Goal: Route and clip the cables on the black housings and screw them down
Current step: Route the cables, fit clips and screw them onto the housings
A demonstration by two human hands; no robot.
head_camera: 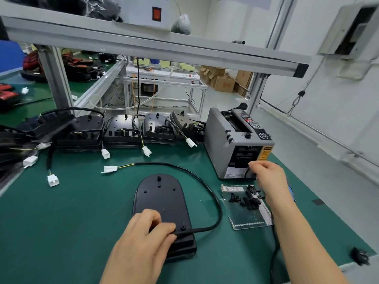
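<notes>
A black housing [162, 197] lies flat on the green mat in front of me. Its black cable [213, 193] loops out from the near end, round to the right and back to a white connector [109, 169]. My left hand [143, 240] rests on the housing's near end, with its fingers pinching the cable where it leaves the housing. My right hand [266, 173] is up at the front of the grey tape dispenser [231, 140], fingers curled at its outlet. Whether it holds a piece of tape I cannot tell.
A row of several black housings [121, 130] with cables and white connectors lines the back of the mat. A clear bag with small black clips and screws [246, 199] lies right of the housing. An aluminium frame shelf [155, 48] runs overhead. The mat's right edge is near.
</notes>
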